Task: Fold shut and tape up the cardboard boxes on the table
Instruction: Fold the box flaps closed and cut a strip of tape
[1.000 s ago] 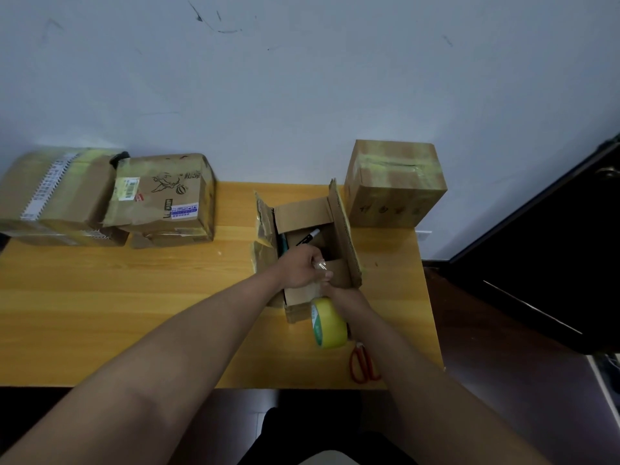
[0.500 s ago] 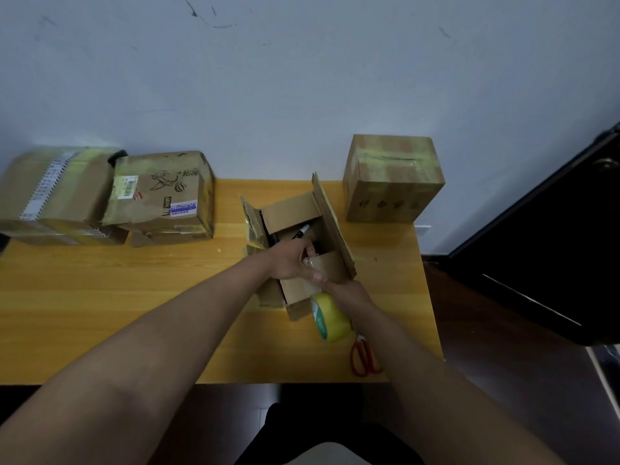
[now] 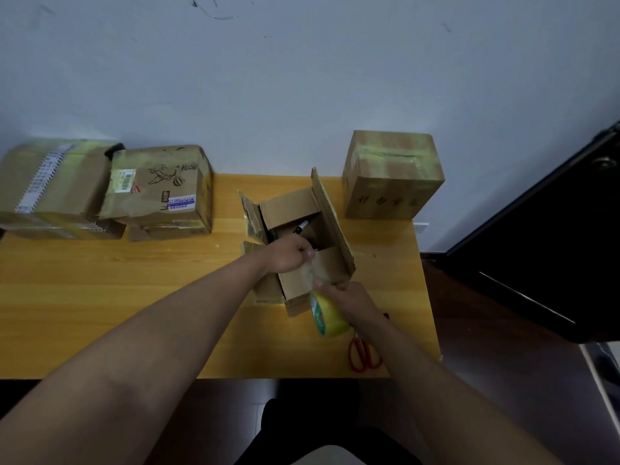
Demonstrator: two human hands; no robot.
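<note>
**Open box at worktop centre-right, tape strip drawn between both hands**

The open cardboard box (image 3: 298, 243) is found on the wooden worktop (image 3: 134, 297), right of centre. Its long axis is seen to run from about 7 o'clock to 1 o'clock, with the opening facing up. The right flap (image 3: 332, 226) is standing upright; the far flap (image 3: 288, 206) and the left flap (image 3: 251, 216) are also raised. A black marker (image 3: 301, 226) is seen inside, tip toward 1 o'clock.

The left hand (image 3: 290, 255) is placed at the box's near edge, its fingers curled and pinched on the end of a clear tape strip (image 3: 310, 268). The right hand (image 3: 349, 298) is clamped on the yellow tape roll (image 3: 327, 313), held just beside the box's near corner at 5 o'clock. The strip is stretched between the two hands over the near flap (image 3: 322, 263). Whether the strip is stuck to the cardboard cannot be told.

Red-handled scissors (image 3: 364, 354) are lying on the worktop at 5 o'clock from the roll, partly hidden by the right forearm.

A taped box (image 3: 392, 176) is standing at the worktop's far right corner, at 1 o'clock from the open box. Two further closed boxes are set at the far left: a printed box (image 3: 161, 193) and, touching it at 9 o'clock, a box with a label strip (image 3: 50, 189).
</note>
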